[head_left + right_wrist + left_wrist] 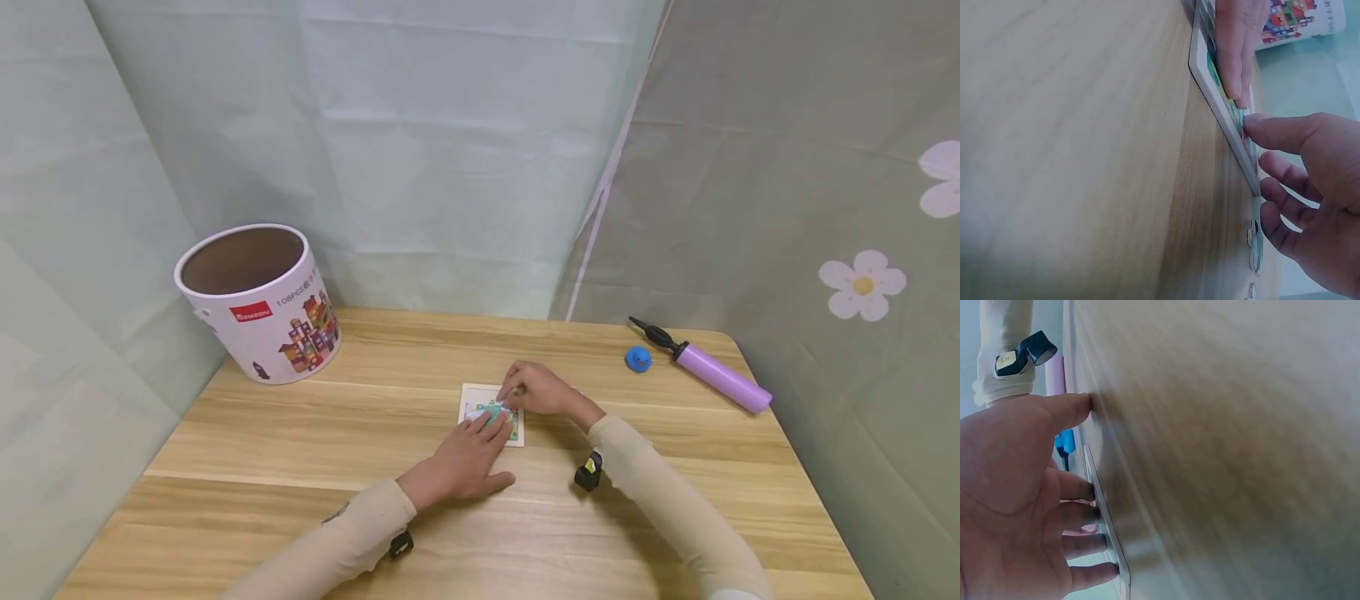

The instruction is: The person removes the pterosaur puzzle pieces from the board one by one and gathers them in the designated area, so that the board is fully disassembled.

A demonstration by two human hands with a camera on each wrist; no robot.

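One puzzle board [480, 395], flat at mid-table [322, 433], coloured pieces showing in its frame; the work appears well begun, though the hands hide too much to count the gaps. Left hand [467, 460], spread nearly flat, fingertips resting on the board, gripping nothing; right hand [541, 390], fingers bent, thumb touching the picture, any piece held impossible to tell. Loose pieces [1255, 247], at least two, beside the board, seemingly left to place.

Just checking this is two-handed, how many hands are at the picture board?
2: the left hand lies over the near side of the picture board; the right hand is at its far-right corner. Neither is hidden.
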